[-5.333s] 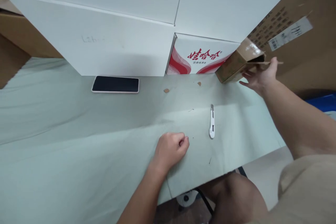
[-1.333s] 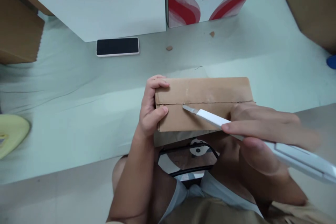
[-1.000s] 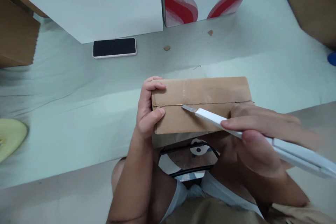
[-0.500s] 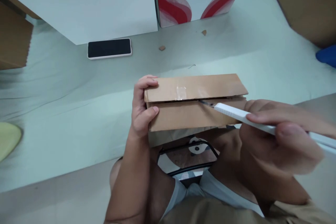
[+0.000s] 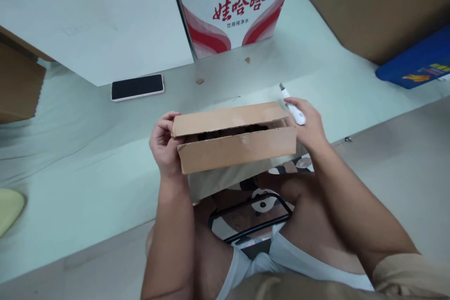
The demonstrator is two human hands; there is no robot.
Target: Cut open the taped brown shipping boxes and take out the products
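A small brown cardboard box (image 5: 239, 153) is held up in front of me, its two long top flaps parted by a dark gap. Something dark shows inside, too hidden to name. My left hand (image 5: 164, 145) is closed on the box's left end, fingers at the far flap and thumb near the gap. At the right end, my right hand (image 5: 312, 124) holds a white utility knife (image 5: 296, 113), its blade pointing away from me. That hand also rests against the box's right end; some of its fingers are hidden.
A black-screened phone (image 5: 138, 87) lies before a large white box (image 5: 105, 23). Beside it stands a white-and-red water carton (image 5: 235, 14). A big brown carton (image 5: 372, 9) and a blue package (image 5: 415, 58) are at the right. Cardboard scraps (image 5: 200, 81) lie on the pale green cloth (image 5: 87, 164).
The knife has left the seam and now points away beside the box's right end. The flaps have parted wider, and my right hand has moved to that end. The view has shifted.
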